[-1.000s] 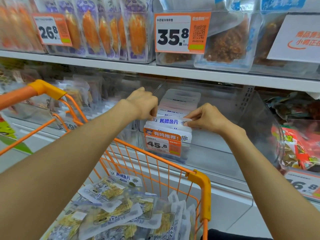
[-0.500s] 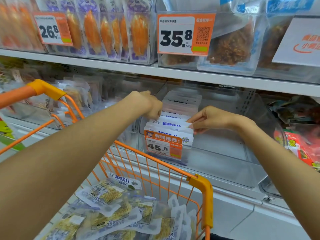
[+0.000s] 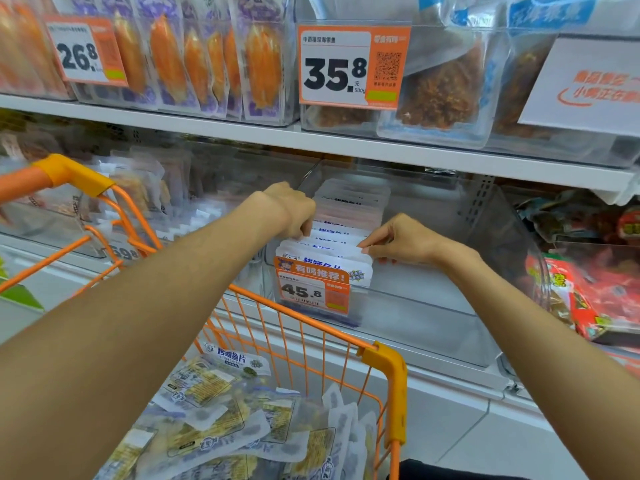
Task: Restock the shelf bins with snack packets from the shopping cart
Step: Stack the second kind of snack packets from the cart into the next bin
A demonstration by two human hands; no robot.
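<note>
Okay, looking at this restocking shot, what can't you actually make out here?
Head view only:
- Left hand fingertips: curled out of sight behind its knuckles among the packets.
- 45.8 price tag small print: blurred.
- Lower part of the front packet: covered by that tag.
- Shopping cart: near end cut off by the bottom edge.

This is a shop, a self-service snack aisle. White shelf boards [image 3: 346,147] are carrying rows of clear plastic bins [image 3: 433,306], each one holding sealed snack packets standing in files. Orange-and-white price tags are hanging on the bin fronts: one is showing 26.8 [image 3: 86,51], another 35.8 with a QR code [image 3: 351,65], a third 45.8 [image 3: 311,289]. A white printed notice [image 3: 585,84] is leaning against an upper bin at the right. An orange wire shopping cart [image 3: 384,372] is standing before the shelves, loaded with loose fish-snack packets [image 3: 207,410] of the same blue-lettered kind as those in the 45.8 bin.
</note>
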